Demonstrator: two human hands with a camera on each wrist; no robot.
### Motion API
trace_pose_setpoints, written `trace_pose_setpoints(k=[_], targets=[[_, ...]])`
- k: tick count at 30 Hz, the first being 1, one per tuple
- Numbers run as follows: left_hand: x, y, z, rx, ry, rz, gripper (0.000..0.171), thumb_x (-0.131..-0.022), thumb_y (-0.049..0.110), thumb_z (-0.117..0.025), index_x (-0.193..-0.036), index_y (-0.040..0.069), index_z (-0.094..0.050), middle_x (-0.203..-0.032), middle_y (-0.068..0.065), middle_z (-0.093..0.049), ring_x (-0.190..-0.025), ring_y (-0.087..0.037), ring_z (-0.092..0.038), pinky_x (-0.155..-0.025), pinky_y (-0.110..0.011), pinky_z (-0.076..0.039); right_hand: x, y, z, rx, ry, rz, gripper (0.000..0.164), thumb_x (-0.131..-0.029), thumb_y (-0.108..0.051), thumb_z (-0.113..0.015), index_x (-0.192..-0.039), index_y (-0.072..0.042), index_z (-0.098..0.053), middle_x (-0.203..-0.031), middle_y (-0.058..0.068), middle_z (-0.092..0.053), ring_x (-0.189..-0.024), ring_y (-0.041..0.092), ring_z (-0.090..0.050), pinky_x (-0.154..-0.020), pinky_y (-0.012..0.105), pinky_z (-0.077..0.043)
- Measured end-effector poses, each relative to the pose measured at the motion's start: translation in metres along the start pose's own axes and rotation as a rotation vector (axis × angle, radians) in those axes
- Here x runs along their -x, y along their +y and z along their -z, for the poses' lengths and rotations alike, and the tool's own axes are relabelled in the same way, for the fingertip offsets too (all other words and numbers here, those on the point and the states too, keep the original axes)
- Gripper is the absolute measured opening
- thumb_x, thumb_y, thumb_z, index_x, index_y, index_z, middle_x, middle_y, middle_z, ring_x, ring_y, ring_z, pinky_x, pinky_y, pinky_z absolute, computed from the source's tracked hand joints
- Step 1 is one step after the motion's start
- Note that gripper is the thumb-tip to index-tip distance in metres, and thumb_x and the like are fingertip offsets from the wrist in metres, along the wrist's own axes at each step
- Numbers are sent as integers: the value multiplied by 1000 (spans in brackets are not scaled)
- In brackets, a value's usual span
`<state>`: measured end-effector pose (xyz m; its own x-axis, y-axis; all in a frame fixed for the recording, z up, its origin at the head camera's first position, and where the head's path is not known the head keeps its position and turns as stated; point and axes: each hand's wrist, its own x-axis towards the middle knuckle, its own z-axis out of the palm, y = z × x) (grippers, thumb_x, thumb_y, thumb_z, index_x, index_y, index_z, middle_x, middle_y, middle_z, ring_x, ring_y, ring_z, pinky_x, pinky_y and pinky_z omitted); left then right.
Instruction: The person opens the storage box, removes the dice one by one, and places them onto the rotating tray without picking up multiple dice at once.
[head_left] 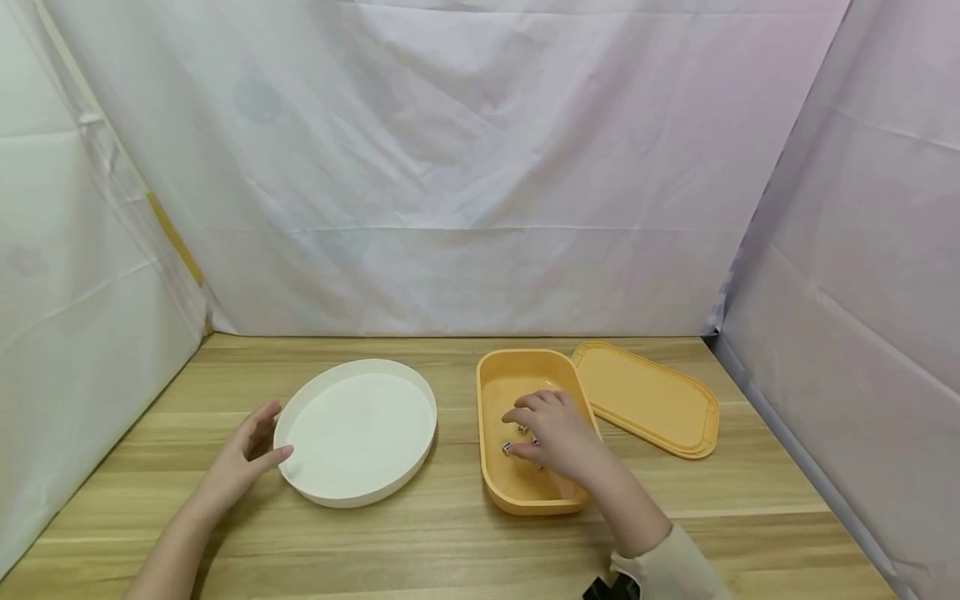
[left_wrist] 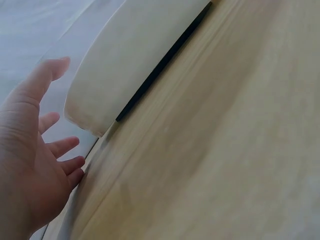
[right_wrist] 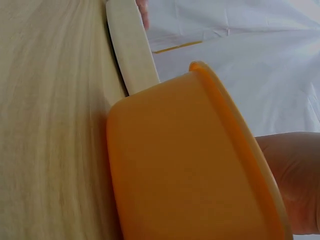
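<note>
A round white tray with a low rim lies on the left of the table. My left hand is at the tray's left edge, thumb and fingers apart; in the left wrist view the hand appears loosely spread beside the tray's side wall. On the right, my right hand reaches into a yellow-orange box, fingers bent above several small dice, the thumb close to one. Some dice are partly covered by the hand. In the right wrist view the box wall hides the fingers.
A flat yellow lid lies right of the box, close against its far right side. White cloth curtains stand behind the wooden table and along both sides. The tray and the box have a strip of table between them.
</note>
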<state>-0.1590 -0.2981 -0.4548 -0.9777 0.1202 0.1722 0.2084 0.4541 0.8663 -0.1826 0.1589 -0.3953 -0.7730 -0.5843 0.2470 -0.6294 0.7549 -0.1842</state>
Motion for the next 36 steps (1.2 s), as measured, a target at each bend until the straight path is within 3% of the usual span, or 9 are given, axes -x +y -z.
trace_pose_setpoints(k=[2, 5, 9, 17, 24, 36], targets=[[0, -3, 0, 2, -7, -15, 75, -93, 13, -64, -151, -1, -19, -148, -29, -28, -132, -38, -31, -90, -3, -27, -1, -1, -3, -8, -26, -24, 33, -81, -32, -77, -110, -16, -70, -113, 4, -62, -113, 27, -50, -101, 52, -28], [0, -8, 0, -3, -9, -34, 73, -93, 13, -64, -150, -1, -22, -145, -28, -33, -128, -13, -37, -91, -5, -29, -1, 0, -8, -5, -61, -52, 30, -83, -31, -75, -109, -17, -70, -114, 4, -62, -114, 28, -49, -101, 54, -27], [0, -11, -1, -5, -24, -50, 72, -92, 13, -65, -149, -3, -24, -144, -28, -34, -118, 10, -34, -91, -5, -29, -1, 0, -15, 28, -78, -56, 28, -82, -31, -76, -106, -19, -71, -112, 4, -62, -112, 29, -50, -99, 56, -29], [1, -10, 3, -50, -74, -27, 73, -92, 17, -66, -151, 4, -25, -147, -26, -31, -116, 14, -30, -89, -2, -25, 0, 2, -20, 63, -74, -32, 26, -79, -30, -79, -102, -19, -72, -108, 4, -62, -109, 29, -52, -96, 55, -33], [1, -12, 6, -38, -108, -19, 74, -91, 15, -67, -150, 2, -25, -147, -28, -30, -117, 15, -30, -90, -3, -26, 0, 2, -23, 75, -86, -19, 25, -79, -30, -79, -101, -19, -72, -108, 3, -63, -108, 29, -53, -94, 53, -34], [2, -16, 13, 26, -176, -84, 76, -88, 5, -66, -150, 1, -22, -143, -31, -30, -119, 14, -32, -91, -5, -27, 0, 5, -27, 84, -95, -4, 17, -80, -28, -78, -94, -22, -70, -105, 3, -62, -106, 28, -53, -93, 51, -36]])
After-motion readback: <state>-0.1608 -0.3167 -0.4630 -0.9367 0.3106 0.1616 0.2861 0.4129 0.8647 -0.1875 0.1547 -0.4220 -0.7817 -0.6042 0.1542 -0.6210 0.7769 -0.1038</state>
